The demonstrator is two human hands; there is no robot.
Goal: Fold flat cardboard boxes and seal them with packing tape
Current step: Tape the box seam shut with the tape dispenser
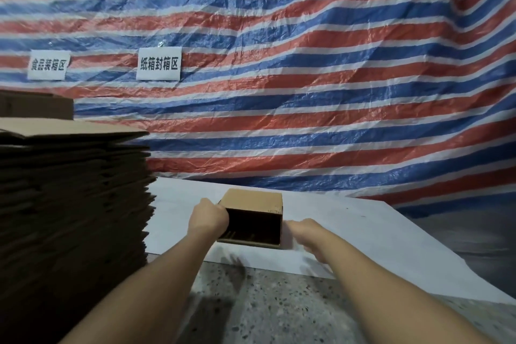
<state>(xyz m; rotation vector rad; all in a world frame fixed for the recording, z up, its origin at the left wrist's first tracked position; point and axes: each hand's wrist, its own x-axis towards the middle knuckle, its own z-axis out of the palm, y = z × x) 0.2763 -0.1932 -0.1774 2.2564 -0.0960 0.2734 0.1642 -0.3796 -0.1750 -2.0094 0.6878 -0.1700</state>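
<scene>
A small brown cardboard box [255,201] lies on its side on a white sheet [363,234], its dark open end facing me. My left hand [208,216] grips the box's left wall at the open end, fingers curled over the edge. My right hand [303,232] is just right of the box, blurred, close to its right wall; contact is unclear. A tall stack of flat cardboard blanks [72,204] stands at the left. No tape is in view.
A red, white and blue striped tarp [307,78] hangs behind the sheet, with two white paper signs [158,64] on it. Speckled stone floor [265,304] lies in front. Another brown box [36,105] shows behind the stack.
</scene>
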